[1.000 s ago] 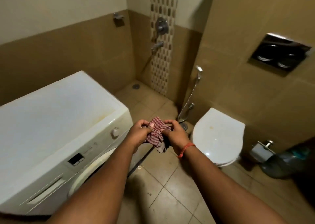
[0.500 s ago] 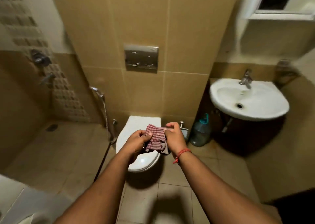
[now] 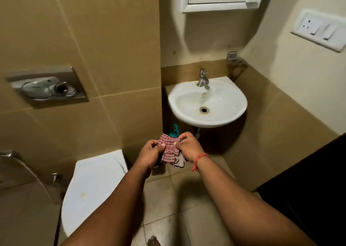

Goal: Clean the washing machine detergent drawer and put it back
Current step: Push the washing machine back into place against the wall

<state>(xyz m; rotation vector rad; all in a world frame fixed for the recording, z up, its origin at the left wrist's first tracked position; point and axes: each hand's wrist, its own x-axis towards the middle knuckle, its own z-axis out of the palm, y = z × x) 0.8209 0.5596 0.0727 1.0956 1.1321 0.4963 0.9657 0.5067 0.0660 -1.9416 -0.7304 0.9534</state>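
Pinching a red-and-white checked cloth (image 3: pixel 169 150) between them, the left hand (image 3: pixel 149 153) and right hand (image 3: pixel 188 147) each grip it below the white washbasin (image 3: pixel 221 118).

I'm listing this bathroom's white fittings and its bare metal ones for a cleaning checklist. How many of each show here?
White: 4: round ceramic washbasin, closed toilet lid, wall switch plate, mirror frame.
Bare metal: 4: basin tap, flush plate, spray hose, corner soap holder.
Total: 8.
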